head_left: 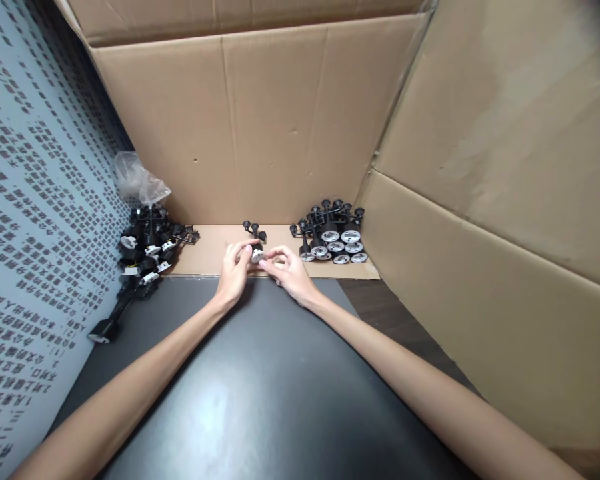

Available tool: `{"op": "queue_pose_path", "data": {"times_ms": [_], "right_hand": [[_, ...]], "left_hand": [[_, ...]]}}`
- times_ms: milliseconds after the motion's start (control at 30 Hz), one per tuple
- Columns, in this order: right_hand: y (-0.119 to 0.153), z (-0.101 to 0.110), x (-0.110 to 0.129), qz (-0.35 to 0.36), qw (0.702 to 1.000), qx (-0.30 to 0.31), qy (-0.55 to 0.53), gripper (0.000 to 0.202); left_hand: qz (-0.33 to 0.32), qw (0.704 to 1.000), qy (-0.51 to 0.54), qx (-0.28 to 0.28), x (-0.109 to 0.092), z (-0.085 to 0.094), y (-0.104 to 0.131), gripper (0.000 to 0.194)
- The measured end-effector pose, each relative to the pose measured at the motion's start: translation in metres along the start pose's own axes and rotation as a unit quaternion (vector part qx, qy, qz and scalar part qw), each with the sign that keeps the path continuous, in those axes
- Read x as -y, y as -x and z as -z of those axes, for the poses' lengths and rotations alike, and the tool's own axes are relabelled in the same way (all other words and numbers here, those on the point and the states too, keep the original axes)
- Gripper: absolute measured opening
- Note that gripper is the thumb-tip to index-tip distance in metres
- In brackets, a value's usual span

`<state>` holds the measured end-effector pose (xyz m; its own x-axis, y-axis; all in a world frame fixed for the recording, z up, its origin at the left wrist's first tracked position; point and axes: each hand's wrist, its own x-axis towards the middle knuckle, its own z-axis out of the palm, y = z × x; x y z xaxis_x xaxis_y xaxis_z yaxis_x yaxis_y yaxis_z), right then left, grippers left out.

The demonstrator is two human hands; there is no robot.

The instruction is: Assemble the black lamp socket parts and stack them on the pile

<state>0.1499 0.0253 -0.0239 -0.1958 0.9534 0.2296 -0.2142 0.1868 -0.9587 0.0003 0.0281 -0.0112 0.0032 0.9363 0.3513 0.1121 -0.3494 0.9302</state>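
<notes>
Black-and-white part [257, 255] held; dark surface [265, 373], cardboard strip [207, 250], 2 cardboard walls [275, 133].

Cardboard walls [280, 120] and piled black parts [327, 225] suggest a workshop.

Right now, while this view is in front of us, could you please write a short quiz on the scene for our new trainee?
1. What is the left hand holding, with the right hand close by: A) a roll of tape, B) a black part with a white end, or C) a pen?
2. True or false: the clear plastic bag is by the left-hand pile of black parts.
3. Which way do the round white ends in the right-hand stack of black parts face?

Key: 1. B. 2. True. 3. Toward the viewer.
</notes>
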Motion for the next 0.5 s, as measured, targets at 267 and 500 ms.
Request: {"op": "queue_pose_path", "data": {"times_ms": [267, 500], "right_hand": [[-0.001, 0.001, -0.004, -0.002, 1.0, -0.006, 0.027, 0.046], [-0.003, 0.001, -0.002, -0.042, 0.999, -0.015, 0.009, 0.044]], "left_hand": [[0.037, 0.994, 0.093, 0.048, 0.004, -0.003, 0.001, 0.036], [-0.006, 0.999, -0.017, 0.039, -0.005, -0.001, 0.004, 0.036]]}}
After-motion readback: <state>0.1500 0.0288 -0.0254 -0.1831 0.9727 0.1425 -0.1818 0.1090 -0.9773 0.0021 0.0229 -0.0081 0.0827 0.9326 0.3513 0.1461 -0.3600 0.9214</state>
